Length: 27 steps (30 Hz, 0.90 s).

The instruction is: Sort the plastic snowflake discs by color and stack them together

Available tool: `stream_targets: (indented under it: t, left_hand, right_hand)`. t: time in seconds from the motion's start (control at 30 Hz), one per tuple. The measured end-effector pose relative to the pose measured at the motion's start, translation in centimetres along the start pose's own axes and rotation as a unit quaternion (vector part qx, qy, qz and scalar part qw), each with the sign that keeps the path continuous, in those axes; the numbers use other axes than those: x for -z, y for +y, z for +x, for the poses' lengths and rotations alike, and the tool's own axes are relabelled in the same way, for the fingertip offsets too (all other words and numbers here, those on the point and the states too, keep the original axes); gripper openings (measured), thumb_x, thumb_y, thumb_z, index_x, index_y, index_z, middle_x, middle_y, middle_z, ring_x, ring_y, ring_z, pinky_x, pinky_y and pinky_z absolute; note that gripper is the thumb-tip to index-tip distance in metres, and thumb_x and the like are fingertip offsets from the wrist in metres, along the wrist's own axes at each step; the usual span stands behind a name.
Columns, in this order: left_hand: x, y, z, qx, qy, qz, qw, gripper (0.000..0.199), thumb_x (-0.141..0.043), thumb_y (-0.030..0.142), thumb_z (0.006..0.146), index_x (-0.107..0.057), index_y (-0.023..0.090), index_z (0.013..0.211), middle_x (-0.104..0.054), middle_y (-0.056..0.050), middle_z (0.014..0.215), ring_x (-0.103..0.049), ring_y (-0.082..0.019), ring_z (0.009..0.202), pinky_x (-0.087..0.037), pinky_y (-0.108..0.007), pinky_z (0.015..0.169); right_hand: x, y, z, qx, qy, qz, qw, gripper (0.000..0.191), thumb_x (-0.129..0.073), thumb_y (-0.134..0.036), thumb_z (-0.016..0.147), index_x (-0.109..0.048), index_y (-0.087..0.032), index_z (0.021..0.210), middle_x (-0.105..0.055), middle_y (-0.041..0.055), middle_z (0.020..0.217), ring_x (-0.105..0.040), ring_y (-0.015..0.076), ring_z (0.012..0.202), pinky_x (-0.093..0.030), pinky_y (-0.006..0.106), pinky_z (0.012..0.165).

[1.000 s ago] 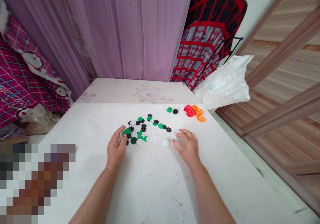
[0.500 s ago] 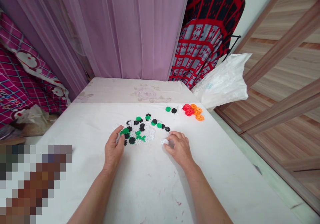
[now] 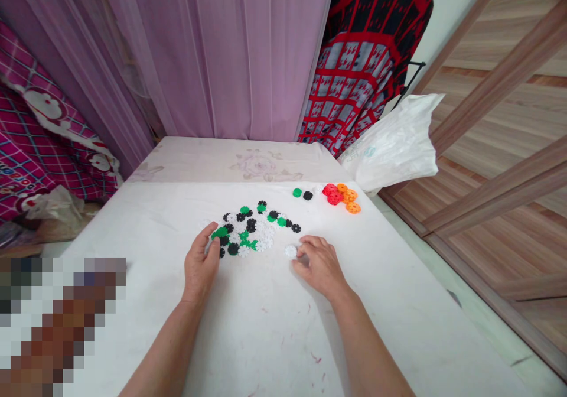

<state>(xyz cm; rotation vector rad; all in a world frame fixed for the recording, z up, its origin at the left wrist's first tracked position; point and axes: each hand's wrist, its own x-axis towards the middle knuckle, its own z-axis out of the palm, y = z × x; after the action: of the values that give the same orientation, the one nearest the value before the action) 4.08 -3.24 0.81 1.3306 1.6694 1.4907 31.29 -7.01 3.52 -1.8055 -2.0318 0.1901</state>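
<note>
left hand (image 3: 201, 263), fingers parted, at left of disc pile (image 3: 251, 225), right hand (image 3: 319, 262), fingers curled beside white disc (image 3: 290, 251) (grip unclear)

Home interior; purple curtain (image 3: 248, 60), floral tablecloth (image 3: 254, 163), cartoon-print fabric (image 3: 26, 143), wooden panelled doors (image 3: 496, 119)

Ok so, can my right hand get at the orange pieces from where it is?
Likely yes: only white tablecloth shows between the right hand and the nearest orange piece. The red pieces may crowd the farthest orange one a little.
</note>
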Motion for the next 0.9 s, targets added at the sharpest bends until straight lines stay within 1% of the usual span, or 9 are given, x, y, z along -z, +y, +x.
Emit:
stream_targets:
  t: [0.27, 0.37, 0.47, 0.57, 0.63, 0.67, 0.7, 0.8, 0.9]
  left_hand:
    - [0.0, 0.2, 0.0, 0.001, 0.003, 0.001, 1.000, 0.035, -0.056, 0.031, 0.086, -0.065, 0.023, 0.118, -0.066, -0.005, 0.129, -0.058, -0.020, 0.121, -0.040, -0.039, 0.111]
    - [0.0, 0.2, 0.0, 0.003, 0.001, -0.002, 1.000, 0.035, -0.056, 0.031, 0.086, -0.065, 0.024, 0.118, -0.066, -0.005, 0.128, -0.058, -0.020, 0.122, -0.040, -0.039, 0.111]
    - [0.0, 0.0, 0.1, 0.002, 0.000, -0.004, 1.000, 0.035, -0.056, 0.032, 0.086, -0.065, 0.024, 0.118, -0.066, -0.005, 0.128, -0.058, -0.020, 0.122, -0.040, -0.039, 0.111]
    - [-0.1, -0.2, 0.1, 0.005, 0.001, -0.009, 1.000, 0.035, -0.056, 0.032, 0.085, -0.065, 0.024, 0.118, -0.066, -0.005, 0.128, -0.058, -0.020, 0.121, -0.040, -0.039, 0.111]
    - [-0.1, -0.3, 0.1, 0.004, 0.003, -0.013, 1.000, 0.035, -0.056, 0.033, 0.086, -0.066, 0.025, 0.118, -0.066, -0.005, 0.128, -0.058, -0.020, 0.122, -0.040, -0.039, 0.111]
    - [-0.1, -0.2, 0.1, 0.004, 0.002, -0.014, 1.000, 0.035, -0.055, 0.033, 0.086, -0.066, 0.025, 0.118, -0.066, -0.005, 0.128, -0.058, -0.020, 0.122, -0.039, -0.039, 0.111]
    - [-0.1, -0.2, 0.1, 0.004, 0.003, -0.014, 1.000, 0.035, -0.055, 0.033, 0.086, -0.066, 0.025, 0.118, -0.066, -0.005, 0.128, -0.058, -0.021, 0.122, -0.039, -0.039, 0.111]
    - [0.0, 0.1, 0.1, 0.008, 0.002, -0.007, 1.000, 0.034, -0.055, 0.032, 0.086, -0.066, 0.025, 0.117, -0.066, -0.004, 0.127, -0.058, -0.020, 0.122, -0.040, -0.039, 0.110]
    - [0.1, 0.2, 0.1, 0.010, 0.000, 0.000, 1.000, 0.035, -0.056, 0.032, 0.085, -0.066, 0.025, 0.117, -0.066, -0.005, 0.127, -0.058, -0.021, 0.121, -0.041, -0.039, 0.110]
  right_hand:
    - [-0.4, 0.0, 0.0, -0.004, 0.013, 0.000, 1.000, 0.002, -0.064, -0.023, 0.077, -0.064, -0.022, 0.077, -0.066, 0.0051, 0.111, -0.055, 0.0230, 0.105, -0.036, 0.036, 0.085]
    - [-0.6, 0.6, 0.0, -0.004, 0.022, 0.025, 0.999, 0.005, -0.062, -0.026, 0.078, -0.065, -0.022, 0.076, -0.066, 0.0047, 0.111, -0.055, 0.0228, 0.105, -0.038, 0.036, 0.085]
    - [-1.2, 1.7, 0.6, -0.023, 0.053, 0.067, 0.996, 0.011, -0.057, -0.029, 0.082, -0.065, -0.023, 0.077, -0.068, 0.0045, 0.105, -0.058, 0.0212, 0.096, -0.041, 0.035, 0.083]
    - [-2.2, 2.9, 2.2, -0.079, 0.099, 0.077, 0.989, 0.018, -0.054, -0.031, 0.082, -0.068, -0.023, 0.090, -0.068, 0.0045, 0.099, -0.058, 0.0205, 0.088, -0.043, 0.034, 0.079]
    - [-2.7, 3.3, 3.4, -0.097, 0.121, 0.054, 0.986, 0.027, -0.057, -0.032, 0.080, -0.068, -0.023, 0.103, -0.068, 0.0052, 0.102, -0.058, 0.0212, 0.089, -0.043, 0.035, 0.081]
    - [-3.0, 3.4, 3.9, -0.095, 0.125, 0.039, 0.987, 0.030, -0.060, -0.033, 0.079, -0.069, -0.024, 0.106, -0.067, 0.0054, 0.104, -0.057, 0.0215, 0.092, -0.042, 0.035, 0.082]
    - [-3.1, 3.4, 4.4, -0.088, 0.123, 0.026, 0.988, 0.030, -0.061, -0.033, 0.079, -0.069, -0.025, 0.106, -0.067, 0.0052, 0.105, -0.057, 0.0217, 0.094, -0.041, 0.035, 0.084]
    - [-3.3, 3.1, 5.3, -0.071, 0.104, 0.003, 0.992, 0.021, -0.063, -0.031, 0.080, -0.072, -0.026, 0.099, -0.066, 0.0038, 0.103, -0.056, 0.0218, 0.098, -0.039, 0.035, 0.086]
    - [-3.3, 3.0, 5.8, -0.071, 0.099, -0.005, 0.993, 0.015, -0.062, -0.029, 0.081, -0.071, -0.024, 0.093, -0.066, 0.0042, 0.101, -0.056, 0.0218, 0.096, -0.039, 0.034, 0.084]
